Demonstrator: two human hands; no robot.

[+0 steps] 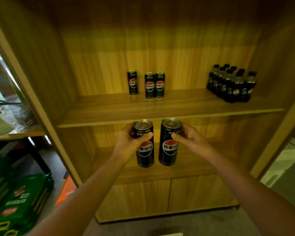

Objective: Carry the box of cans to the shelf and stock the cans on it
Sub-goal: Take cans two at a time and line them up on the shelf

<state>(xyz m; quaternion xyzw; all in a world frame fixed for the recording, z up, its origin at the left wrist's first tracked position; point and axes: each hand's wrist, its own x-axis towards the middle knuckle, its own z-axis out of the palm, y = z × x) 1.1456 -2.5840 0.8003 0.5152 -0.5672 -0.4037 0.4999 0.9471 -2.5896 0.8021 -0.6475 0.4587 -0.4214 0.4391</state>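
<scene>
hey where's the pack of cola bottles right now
In the head view, the pack of cola bottles stands at the right end of the upper shelf, close to the cabinet's right wall, well apart from the three cans standing mid-shelf.

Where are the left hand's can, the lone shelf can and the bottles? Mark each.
left hand's can [146, 151]: head view, logo on its front.
lone shelf can [132, 83]: head view, logo mid-body.
bottles [232, 84]: head view, middle of the pack.
</scene>
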